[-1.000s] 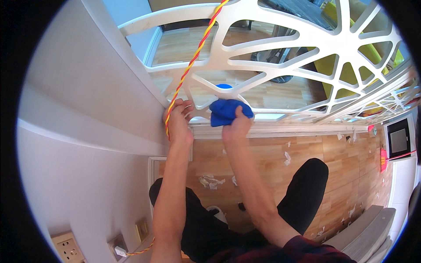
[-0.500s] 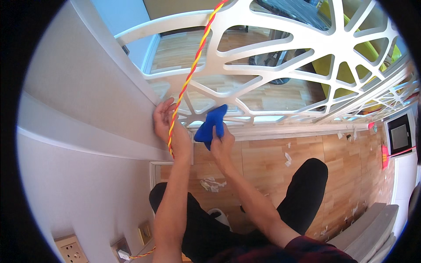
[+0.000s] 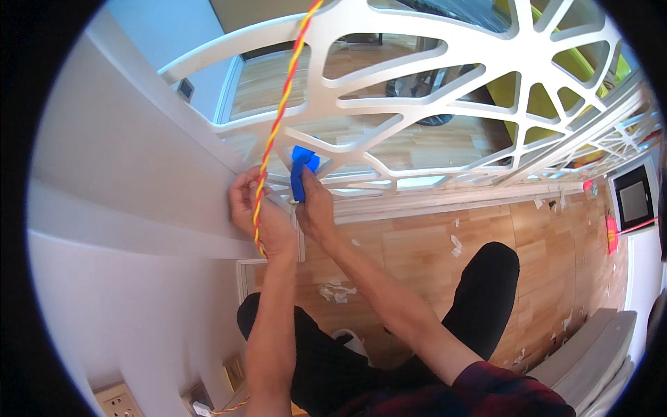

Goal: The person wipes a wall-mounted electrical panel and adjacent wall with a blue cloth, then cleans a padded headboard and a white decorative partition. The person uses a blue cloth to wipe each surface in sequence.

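A blue cloth (image 3: 299,182) is pinched and folded in my right hand (image 3: 317,210), held against the lower left part of a white lattice panel (image 3: 354,90). Just left of it, my left hand (image 3: 262,217) is by the panel's corner and the wall edge, its fingers curled inward. Whatever those fingers hold, if anything, is hidden. A twisted red and yellow cord (image 3: 283,104) hangs from above and passes in front of my left hand, down to the wrist.
Wall sockets (image 3: 118,401) and a white plug (image 3: 201,409) sit low on the left. Paper scraps (image 3: 336,292) litter the wood floor (image 3: 410,257). A pink dustpan (image 3: 612,235) stands far right. Grey padded slabs (image 3: 590,347) lie at lower right, beside my bent knee.
My right hand and the blue cloth have moved left and up, closer to my left hand, and the cloth has folded over. My left hand has shifted slightly left and down.
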`<state>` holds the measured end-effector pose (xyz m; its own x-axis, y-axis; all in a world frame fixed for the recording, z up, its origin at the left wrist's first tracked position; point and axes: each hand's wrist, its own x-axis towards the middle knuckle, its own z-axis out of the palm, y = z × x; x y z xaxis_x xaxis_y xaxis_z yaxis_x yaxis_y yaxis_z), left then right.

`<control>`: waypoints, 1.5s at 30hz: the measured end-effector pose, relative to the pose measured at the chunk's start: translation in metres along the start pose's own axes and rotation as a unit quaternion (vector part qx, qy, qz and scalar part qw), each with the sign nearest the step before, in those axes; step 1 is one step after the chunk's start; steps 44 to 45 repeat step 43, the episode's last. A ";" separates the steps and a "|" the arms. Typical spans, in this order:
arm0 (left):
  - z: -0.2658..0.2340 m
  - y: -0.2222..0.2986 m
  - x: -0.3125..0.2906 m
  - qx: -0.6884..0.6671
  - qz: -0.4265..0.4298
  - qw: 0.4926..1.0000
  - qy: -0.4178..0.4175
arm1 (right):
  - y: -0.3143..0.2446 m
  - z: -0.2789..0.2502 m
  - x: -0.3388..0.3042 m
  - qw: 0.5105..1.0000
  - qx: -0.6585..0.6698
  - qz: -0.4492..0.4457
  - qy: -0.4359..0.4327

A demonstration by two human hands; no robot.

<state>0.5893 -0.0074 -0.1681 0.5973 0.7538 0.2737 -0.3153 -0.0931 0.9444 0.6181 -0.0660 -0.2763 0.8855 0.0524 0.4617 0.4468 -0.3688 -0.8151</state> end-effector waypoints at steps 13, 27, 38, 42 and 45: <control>0.003 0.001 0.000 -0.033 -0.023 0.999 -0.025 | -0.003 0.042 0.006 0.990 0.063 -0.089 -0.085; 0.006 -0.030 0.009 0.001 -0.220 0.962 -0.161 | 0.012 -0.027 -0.028 0.985 0.111 -0.027 -0.128; 0.024 -0.046 -0.008 0.166 -0.203 0.884 -0.386 | 0.095 -0.159 -0.051 0.858 0.220 0.247 0.393; 0.043 -0.056 -0.022 0.165 -0.183 0.876 -0.415 | 0.111 -0.146 -0.027 0.977 -0.170 0.010 0.130; 0.048 -0.057 -0.025 0.168 -0.174 0.874 -0.420 | 0.101 -0.128 -0.020 0.986 -0.042 0.149 0.067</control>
